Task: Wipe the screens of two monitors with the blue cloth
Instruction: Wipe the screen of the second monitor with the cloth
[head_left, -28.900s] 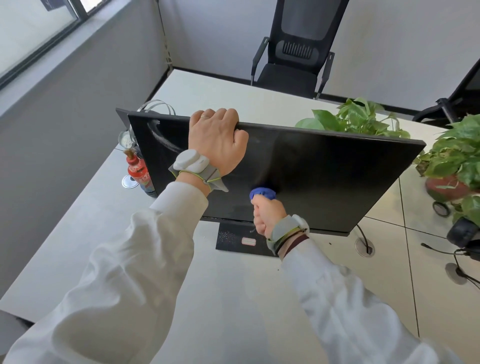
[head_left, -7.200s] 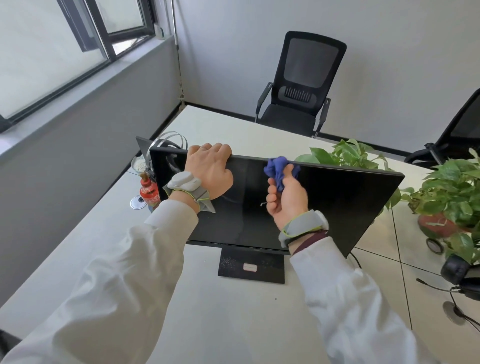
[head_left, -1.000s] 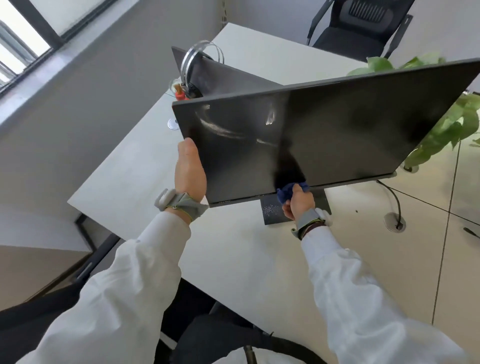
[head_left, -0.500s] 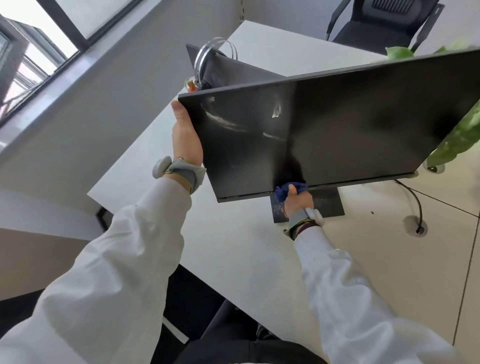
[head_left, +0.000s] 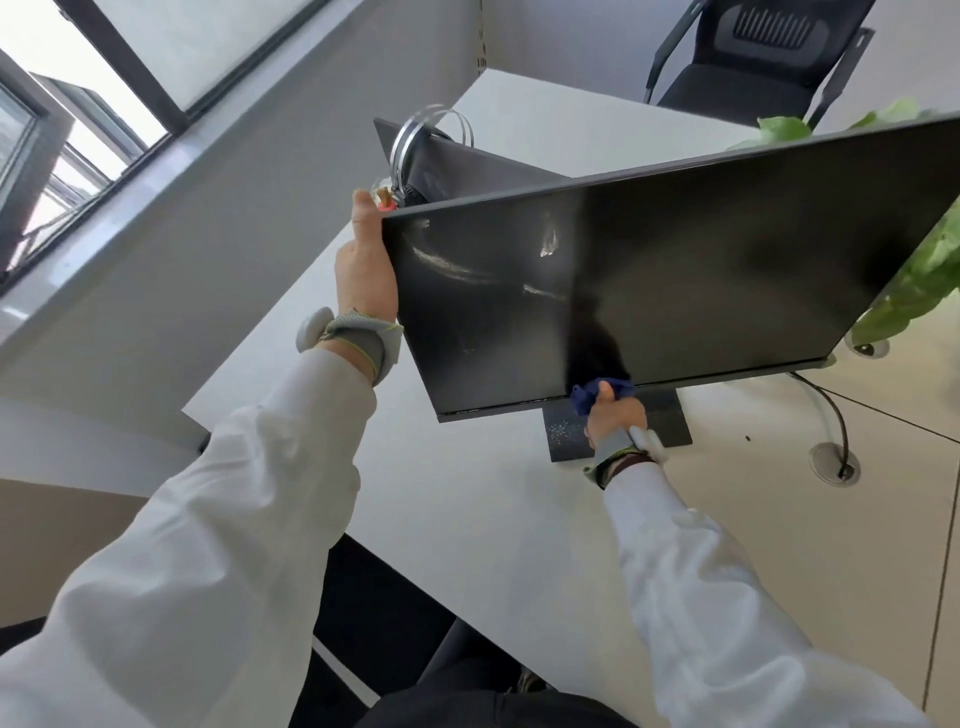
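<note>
A black monitor (head_left: 701, 270) with a dark, streaky screen stands on a flat black base (head_left: 563, 434) on the white desk. My left hand (head_left: 366, 265) grips the monitor's left edge, fingers hidden behind the panel. My right hand (head_left: 615, 415) is closed on the bunched blue cloth (head_left: 592, 391), which presses against the screen's bottom edge near the middle. Behind the top left corner the grey back of a second monitor (head_left: 467, 166) shows; its screen is hidden.
The white desk (head_left: 467, 493) has its near edge below my arms. A cable (head_left: 826, 405) runs to a desk grommet (head_left: 834, 464) at the right. Green plant leaves (head_left: 914, 291) sit behind the monitor's right side. A black office chair (head_left: 748, 57) stands beyond the desk. Windows line the left wall.
My left hand has slid a little up the monitor's left edge. My right hand stays with the cloth at the bottom edge. The head view has shifted slightly.
</note>
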